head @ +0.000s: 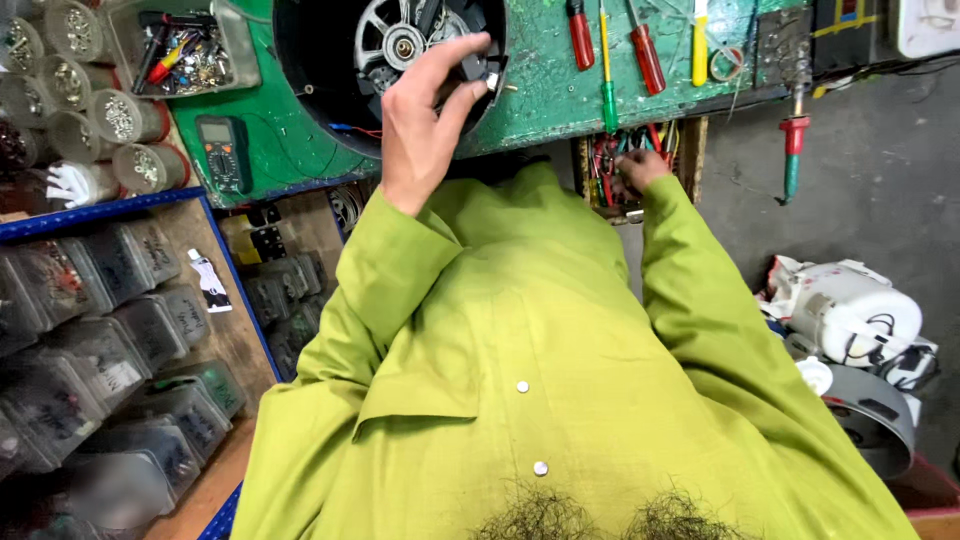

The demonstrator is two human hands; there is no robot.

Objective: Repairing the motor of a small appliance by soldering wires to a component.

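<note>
Left hand (425, 110) rests on a motor (400, 45) at the green bench's (540, 90) near edge, fingers apart, motor top cut off; right hand (640, 168) reaches into a tool drawer (625, 165) under that edge, fingers hidden.

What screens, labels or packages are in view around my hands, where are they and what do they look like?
Multimeter: on the green bench left of the left hand, dark body, small grey screen, round dial.
Storage bins: lower left, in rows, clear plastic with small pale labels, too blurred to make out.
Round jars: upper left, clear, holding small metal parts.
Paper slip: on the wooden panel beside the bins, white with dark marks.
Right hand: in a box of tools; no label visible.
</note>
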